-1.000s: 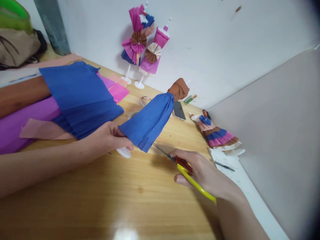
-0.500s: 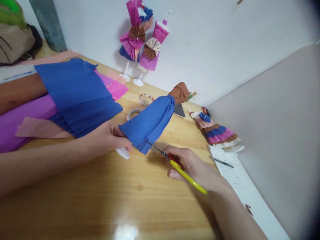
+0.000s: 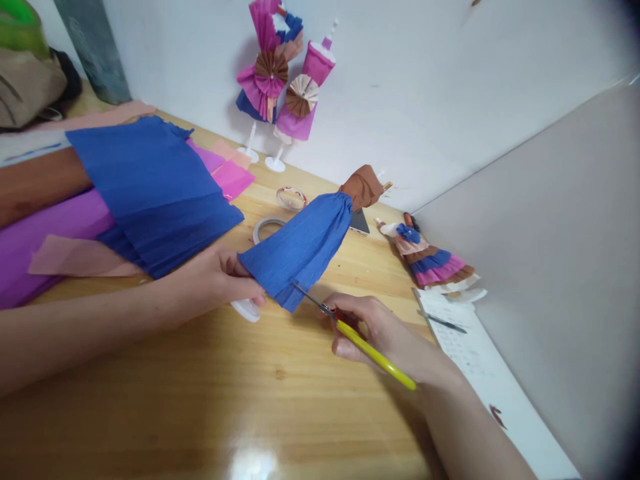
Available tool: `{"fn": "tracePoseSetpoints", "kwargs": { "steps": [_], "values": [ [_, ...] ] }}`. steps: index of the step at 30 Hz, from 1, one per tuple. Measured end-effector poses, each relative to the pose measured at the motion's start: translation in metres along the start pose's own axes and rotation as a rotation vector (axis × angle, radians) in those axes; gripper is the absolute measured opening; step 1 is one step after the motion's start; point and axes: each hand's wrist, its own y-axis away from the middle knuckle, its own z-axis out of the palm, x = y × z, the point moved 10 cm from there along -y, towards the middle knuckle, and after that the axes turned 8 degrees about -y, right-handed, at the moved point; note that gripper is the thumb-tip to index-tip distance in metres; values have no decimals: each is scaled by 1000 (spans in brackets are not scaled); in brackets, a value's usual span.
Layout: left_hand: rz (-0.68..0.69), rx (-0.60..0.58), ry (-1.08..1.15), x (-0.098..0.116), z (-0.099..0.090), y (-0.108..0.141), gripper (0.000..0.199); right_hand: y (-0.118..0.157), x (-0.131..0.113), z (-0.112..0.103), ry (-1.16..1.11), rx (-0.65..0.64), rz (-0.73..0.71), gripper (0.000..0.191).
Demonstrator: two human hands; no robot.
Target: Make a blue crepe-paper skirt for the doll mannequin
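Observation:
A small crepe-paper dress (image 3: pixel 300 243) with a blue skirt and a brown top (image 3: pixel 363 187) lies tilted above the table. My left hand (image 3: pixel 233 277) is closed at its lower hem, and a white round base (image 3: pixel 246 311) shows just under my fingers. How much of the stand I grip inside the skirt is hidden. Scissors (image 3: pixel 375 355) with yellow and red handles are in my right hand (image 3: pixel 373 323), which is closed round them. Their blade tips are at the skirt's lower edge, where a small flap of blue paper stands out.
Blue crepe paper (image 3: pixel 155 193) and brown and purple sheets lie at the left. Two dressed paper forms (image 3: pixel 300 127) stand by the wall. A tape roll (image 3: pixel 267 229) and a phone (image 3: pixel 360 222) are behind the dress. At right are another paper dress (image 3: pixel 435 260) and a pen (image 3: pixel 445 323) on white paper.
The scissors and my right hand have shifted very slightly at the hem, and the dress has tilted a little. Both hands keep their holds.

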Motion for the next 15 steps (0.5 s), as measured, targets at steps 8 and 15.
{"fn": "tracePoseSetpoints", "kwargs": {
  "steps": [8,15],
  "values": [
    [-8,-7,33,-1,2,1,8,0,-1,2,-36,-10,0,61],
    [28,7,3,1,1,0,9,1,0,3,-26,-13,-1,55]
  ]
}}
